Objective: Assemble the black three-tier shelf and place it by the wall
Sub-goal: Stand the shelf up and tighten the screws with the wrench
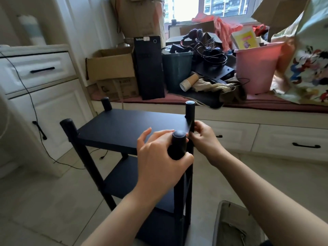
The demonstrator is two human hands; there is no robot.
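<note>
Not much lettering is on offer here. The black computer tower (149, 68) on the window bench carries a small pale brand mark at its top left corner, too small and blurred to spell out with confidence, and a white sticker sits right beside it. The lower cardboard box (117, 88) shows faint printing on its front, unreadable. The yellow carton (245, 39) poking out of the pink bucket (255, 68) has a pink banner and a picture, its words too blurred to make out. Nothing else bears legible text.
</note>
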